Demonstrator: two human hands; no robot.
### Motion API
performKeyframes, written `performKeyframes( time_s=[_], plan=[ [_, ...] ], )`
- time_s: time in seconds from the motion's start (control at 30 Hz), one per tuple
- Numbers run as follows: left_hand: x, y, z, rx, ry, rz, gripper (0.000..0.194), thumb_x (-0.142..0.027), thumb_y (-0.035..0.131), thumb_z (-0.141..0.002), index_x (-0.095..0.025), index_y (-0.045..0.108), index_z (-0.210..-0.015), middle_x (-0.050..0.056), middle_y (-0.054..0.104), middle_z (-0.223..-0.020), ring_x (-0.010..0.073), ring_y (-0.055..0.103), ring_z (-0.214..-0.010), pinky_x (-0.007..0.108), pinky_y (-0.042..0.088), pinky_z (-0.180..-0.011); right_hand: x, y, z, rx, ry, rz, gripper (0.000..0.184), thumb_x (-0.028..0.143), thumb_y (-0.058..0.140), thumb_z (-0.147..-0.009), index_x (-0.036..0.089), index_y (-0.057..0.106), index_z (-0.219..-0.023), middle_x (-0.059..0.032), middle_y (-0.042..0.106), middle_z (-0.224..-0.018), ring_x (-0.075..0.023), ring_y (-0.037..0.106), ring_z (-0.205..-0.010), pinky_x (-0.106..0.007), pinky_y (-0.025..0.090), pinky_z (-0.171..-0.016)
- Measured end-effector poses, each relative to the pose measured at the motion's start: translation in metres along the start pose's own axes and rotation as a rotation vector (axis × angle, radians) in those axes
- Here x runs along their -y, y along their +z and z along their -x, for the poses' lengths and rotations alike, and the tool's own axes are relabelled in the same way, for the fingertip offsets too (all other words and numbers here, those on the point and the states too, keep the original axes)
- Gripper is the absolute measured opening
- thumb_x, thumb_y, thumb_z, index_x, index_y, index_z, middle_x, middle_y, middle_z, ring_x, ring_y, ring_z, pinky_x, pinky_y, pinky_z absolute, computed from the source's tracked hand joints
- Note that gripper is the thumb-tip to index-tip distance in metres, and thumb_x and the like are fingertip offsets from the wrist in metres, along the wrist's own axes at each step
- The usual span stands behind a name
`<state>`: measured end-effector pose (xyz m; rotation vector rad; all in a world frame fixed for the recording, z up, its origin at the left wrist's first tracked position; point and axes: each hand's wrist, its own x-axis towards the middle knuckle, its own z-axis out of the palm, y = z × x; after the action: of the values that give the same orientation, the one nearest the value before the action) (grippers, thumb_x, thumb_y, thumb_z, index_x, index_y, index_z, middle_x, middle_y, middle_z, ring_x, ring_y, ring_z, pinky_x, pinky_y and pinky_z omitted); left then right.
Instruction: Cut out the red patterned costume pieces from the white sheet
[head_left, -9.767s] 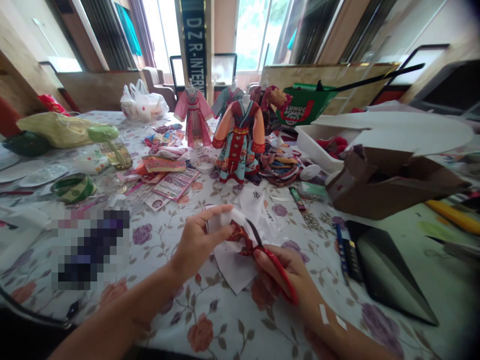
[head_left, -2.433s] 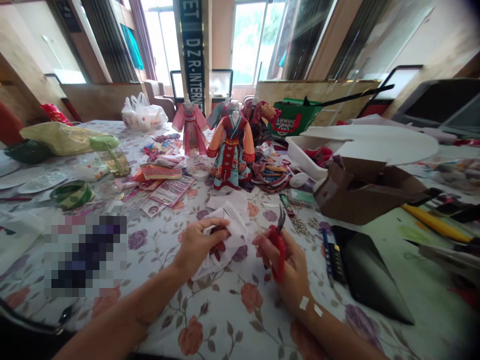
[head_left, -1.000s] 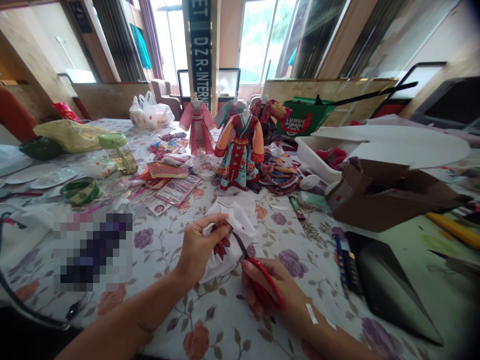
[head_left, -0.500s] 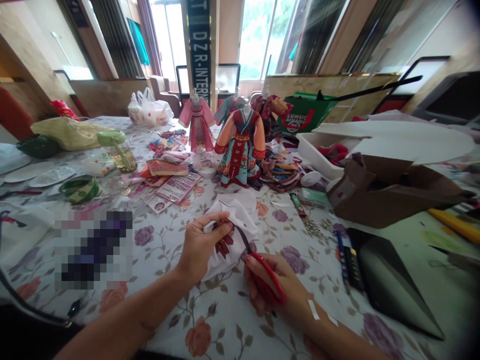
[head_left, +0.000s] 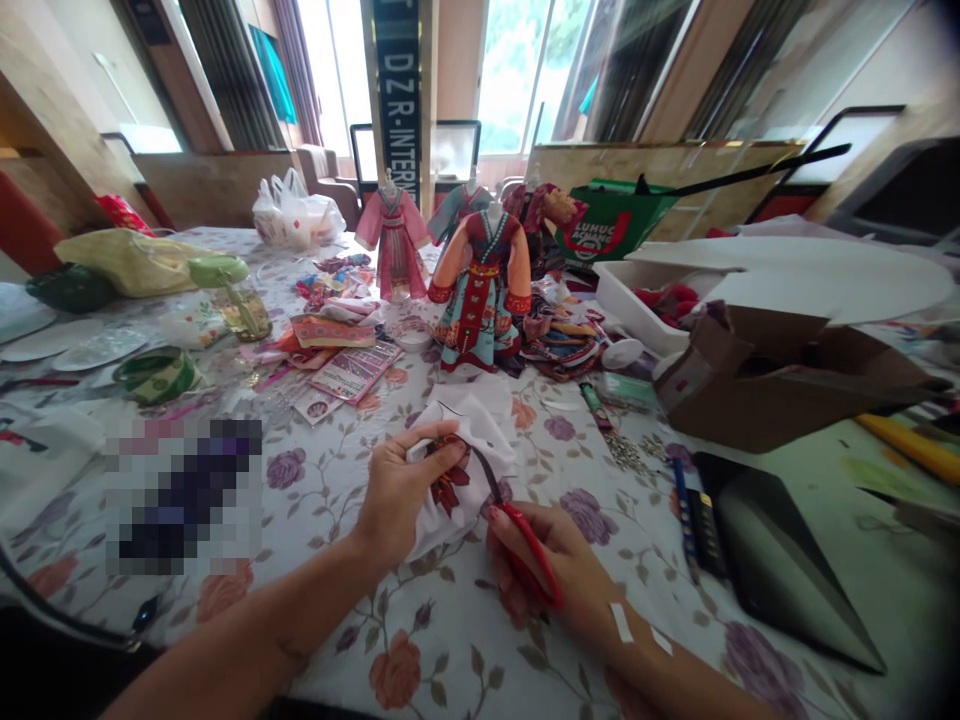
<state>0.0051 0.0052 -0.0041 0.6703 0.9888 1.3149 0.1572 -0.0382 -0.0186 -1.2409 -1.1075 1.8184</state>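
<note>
My left hand [head_left: 401,480] pinches a white cloth [head_left: 487,430] with a dark red printed motif [head_left: 450,490], thumb on top beside the print. In my right hand [head_left: 536,565] is a pair of scissors [head_left: 536,545] with red handles, fingers wrapped round the grips. The scissors' dark blades point up and left and lie at the cloth, along the right side of the print. Whether the blades are parted is hard to make out. Two strips of white tape [head_left: 622,622] stick to my right wrist.
Small dressed mannequins [head_left: 480,290] stand ahead, with folded fabric pieces [head_left: 334,330] around them. At right are a brown cardboard box [head_left: 780,400], a white foam box [head_left: 637,310] and a black tablet-like slab [head_left: 780,560]. A green-lidded jug [head_left: 232,295] and green tape roll [head_left: 157,375] stand left.
The red scissor handles have shifted slightly left with my right hand. My left hand keeps its hold on the cloth. The whole view has tilted a little.
</note>
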Motion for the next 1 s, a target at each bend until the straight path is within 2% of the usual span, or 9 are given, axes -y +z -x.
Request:
performKeyframes(
  time_s=[0.27,0.5,1.0],
  plan=[
    [-0.0006,0.0002,0.0003,0.002,-0.010,0.015,0.036,-0.020,0.082,-0.060,-0.014,0.072,-0.094,0.003,0.073,-0.063,0.0097,0.063,-0.052,0.018,0.051,-0.050,-0.0029,-0.0001,-0.0019,-0.016,-0.026,0.026,0.047,0.061,0.061,-0.076,0.018,0.049,-0.064,0.0060,0.052,-0.043,-0.0070,0.046,-0.028,-0.015,0.030,-0.028],
    [0.0002,0.0004,-0.0008,-0.003,-0.013,0.028,0.037,-0.020,0.082,-0.060,-0.014,0.072,-0.094,0.003,0.073,-0.066,0.0100,0.064,-0.053,0.018,0.052,-0.050,-0.0039,0.0007,-0.0020,-0.014,-0.035,-0.006,0.046,0.060,0.062,-0.076,0.019,0.046,-0.062,0.0076,0.049,-0.043,-0.0070,0.043,-0.028,-0.018,0.037,-0.029],
    [-0.0015,0.0011,0.0007,0.006,-0.018,0.030,0.034,-0.021,0.082,-0.060,-0.015,0.073,-0.092,0.002,0.073,-0.063,0.0100,0.064,-0.053,0.018,0.052,-0.050,-0.0038,0.0022,-0.0023,-0.053,-0.018,0.034,0.048,0.064,0.061,-0.074,0.021,0.044,-0.061,0.0075,0.045,-0.040,-0.0085,0.043,-0.028,-0.019,0.035,-0.028]
  ],
)
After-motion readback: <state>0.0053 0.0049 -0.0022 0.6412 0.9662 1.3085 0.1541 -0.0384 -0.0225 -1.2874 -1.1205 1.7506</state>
